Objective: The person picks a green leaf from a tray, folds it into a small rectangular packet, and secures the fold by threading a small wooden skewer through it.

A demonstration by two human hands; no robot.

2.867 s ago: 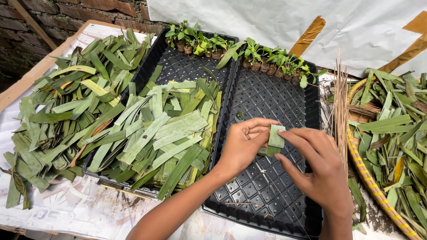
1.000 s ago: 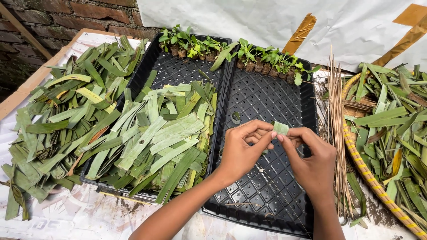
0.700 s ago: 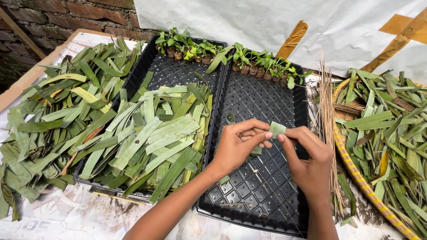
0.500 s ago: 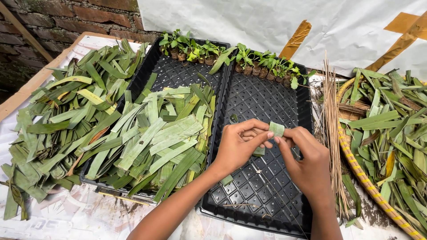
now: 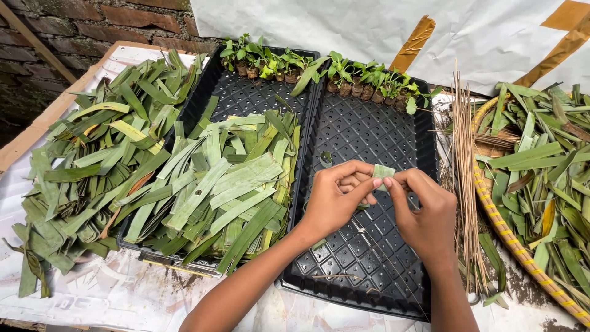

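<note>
Pale green folded leaf strip (image 5: 383,172) is pinched between fingertips of left hand (image 5: 335,200) and right hand (image 5: 424,212) above black plastic seedling tray (image 5: 369,258), apparently mid-rolling, needing steady finger pressure.

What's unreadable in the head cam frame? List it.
- Pale green folded leaf strip: mostly hidden by fingertips of the left hand and right hand; fold shape unclear.
- Round woven basket: cut off by the right edge.
- Small seedling pots: too small to count.
- Left black plastic tray: floor buried under cut leaves.
</note>
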